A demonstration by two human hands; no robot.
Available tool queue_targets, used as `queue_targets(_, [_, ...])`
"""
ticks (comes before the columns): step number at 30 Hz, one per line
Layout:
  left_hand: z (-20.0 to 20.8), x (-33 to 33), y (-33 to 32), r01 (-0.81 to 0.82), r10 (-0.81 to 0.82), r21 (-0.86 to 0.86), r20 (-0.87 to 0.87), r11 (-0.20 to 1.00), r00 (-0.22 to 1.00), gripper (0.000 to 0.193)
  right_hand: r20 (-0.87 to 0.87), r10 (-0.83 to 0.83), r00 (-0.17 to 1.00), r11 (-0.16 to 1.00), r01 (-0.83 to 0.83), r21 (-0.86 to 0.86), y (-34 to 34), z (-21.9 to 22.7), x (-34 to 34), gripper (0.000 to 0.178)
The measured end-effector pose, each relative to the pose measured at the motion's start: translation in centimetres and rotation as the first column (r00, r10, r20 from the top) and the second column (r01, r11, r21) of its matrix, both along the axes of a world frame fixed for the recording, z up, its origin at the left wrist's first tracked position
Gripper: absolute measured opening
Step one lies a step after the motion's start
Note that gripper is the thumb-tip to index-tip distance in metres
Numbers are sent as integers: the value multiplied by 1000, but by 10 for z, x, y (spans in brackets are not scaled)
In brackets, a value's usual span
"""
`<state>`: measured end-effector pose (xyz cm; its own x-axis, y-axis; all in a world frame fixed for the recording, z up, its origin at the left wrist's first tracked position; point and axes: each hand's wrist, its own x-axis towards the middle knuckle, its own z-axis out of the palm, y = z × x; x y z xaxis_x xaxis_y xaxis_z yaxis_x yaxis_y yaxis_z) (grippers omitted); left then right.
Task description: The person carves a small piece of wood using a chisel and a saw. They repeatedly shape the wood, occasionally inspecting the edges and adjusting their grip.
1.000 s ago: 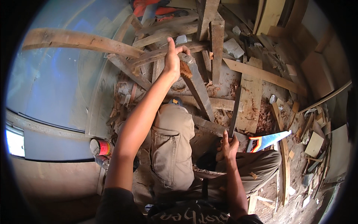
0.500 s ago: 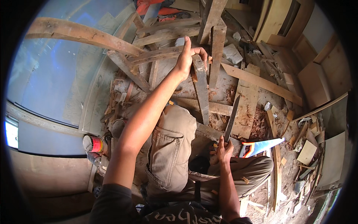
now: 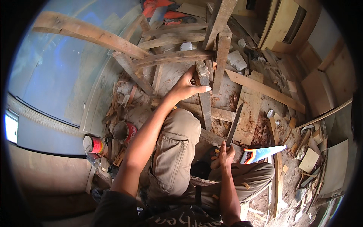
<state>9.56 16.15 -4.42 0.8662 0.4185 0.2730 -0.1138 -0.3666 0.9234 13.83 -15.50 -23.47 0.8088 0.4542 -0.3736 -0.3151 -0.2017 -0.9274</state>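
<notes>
My left hand [image 3: 186, 86] grips an upright wooden post [image 3: 204, 104] below its rough top end, thumb across its near face and fingers partly hidden behind. My right hand [image 3: 226, 156] is closed round the lower end of a long, dark, flat file [image 3: 235, 123], held above my bent leg. Its narrow tip points up and away, apart from the post. Just right of that hand lies a handsaw [image 3: 264, 153] with a blue-white blade and an orange-edged handle.
A wooden frame of curved beams [image 3: 172, 57] and uprights [image 3: 218, 62] stands ahead. A loose plank [image 3: 264, 90] slants at right. Paint tins [image 3: 130, 131] stand at left near a bluish panel [image 3: 49, 83]. Wood scraps [image 3: 310, 159] and shavings litter the floor.
My left hand has come down from the post's top, its raised thumb now laid across the post. The right hand and the file have barely moved.
</notes>
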Motion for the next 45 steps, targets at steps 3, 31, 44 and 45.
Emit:
queue_targets(3, [-6, -1, 2, -5, 5, -11, 6, 1000, 1000, 84, -9, -1, 1000, 1000, 1, 11, 0, -1, -1, 37])
queue_targets(31, [-13, 29, -16, -586, 574, 273, 131, 763, 808, 80, 46, -43, 998, 997, 45, -56, 2, -23, 5, 38])
queue_targets(44, [-5, 36, -24, -168, 209, -398, 61, 902, 976, 88, 206, -35, 978, 991, 60, -121, -10, -40, 13, 41])
queue_targets(45, [1, 32, -25, -186, 210, -456, 1, 870, 978, 94, 202, -37, 979, 990, 64, -126, -7, -31, 11, 42])
